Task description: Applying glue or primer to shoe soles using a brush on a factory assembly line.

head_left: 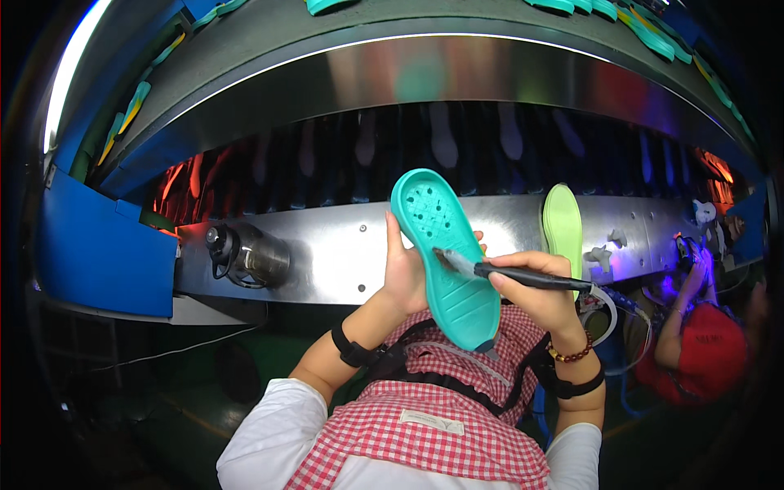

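A teal shoe sole (465,306) is tilted upright in front of me, its hollow inner face with small holes and ridges turned toward me. My left hand (403,276) grips it from the left edge, with fingertips showing past its right edge. In my right hand (541,292) is a brush (532,278) with a black handle, and its pale bristles touch the middle of the sole. A clear tube (608,314) runs from near the handle's end. To the right of the brush, a lime-green sole (562,219) lies on the metal ledge (327,245).
A dark water bottle (253,255) lies on the ledge at left. Grey scraps (600,257) sit at right. Beyond, soles hang in a dark opening with red glow at both ends. A conveyor belt (269,41) above carries teal soles. A person in red (706,347) works at right.
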`<state>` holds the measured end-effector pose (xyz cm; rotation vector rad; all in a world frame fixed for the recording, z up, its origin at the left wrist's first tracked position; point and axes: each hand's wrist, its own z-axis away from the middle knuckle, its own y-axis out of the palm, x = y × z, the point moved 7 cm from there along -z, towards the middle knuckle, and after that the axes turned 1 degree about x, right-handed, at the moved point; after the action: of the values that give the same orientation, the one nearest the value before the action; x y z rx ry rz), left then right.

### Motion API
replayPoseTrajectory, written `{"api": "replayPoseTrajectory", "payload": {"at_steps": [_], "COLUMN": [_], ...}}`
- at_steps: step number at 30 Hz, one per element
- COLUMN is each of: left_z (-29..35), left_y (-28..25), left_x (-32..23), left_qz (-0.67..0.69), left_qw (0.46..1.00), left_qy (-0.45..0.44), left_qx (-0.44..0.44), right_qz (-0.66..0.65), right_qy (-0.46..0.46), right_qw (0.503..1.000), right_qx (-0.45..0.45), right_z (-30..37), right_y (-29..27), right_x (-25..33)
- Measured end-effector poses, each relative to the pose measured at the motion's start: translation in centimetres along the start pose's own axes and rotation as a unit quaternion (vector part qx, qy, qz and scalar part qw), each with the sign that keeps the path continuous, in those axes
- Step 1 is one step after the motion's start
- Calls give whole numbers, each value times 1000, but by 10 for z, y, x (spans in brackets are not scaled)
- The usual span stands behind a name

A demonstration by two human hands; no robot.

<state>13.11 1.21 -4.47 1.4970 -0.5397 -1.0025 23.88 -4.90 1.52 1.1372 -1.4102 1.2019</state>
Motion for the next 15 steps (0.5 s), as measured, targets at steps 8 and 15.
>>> {"api": "replayPoseTrajectory", "payload": {"at_steps": [8, 15], "left_z": [1, -2], "left_y": [-18, 26], "left_x": [-40, -20], "left_qz": [-56, -48], "left_qw": [991, 993], "left_qy": [116, 107], "left_qx": [-46, 8], "right_qz": [240, 98], "right_qy": [-232, -203], "right_qw": [927, 973], "right_qx": [168, 59], "right_z": [34, 4], "right_y": [35, 26], "right_x": [51, 56]}}
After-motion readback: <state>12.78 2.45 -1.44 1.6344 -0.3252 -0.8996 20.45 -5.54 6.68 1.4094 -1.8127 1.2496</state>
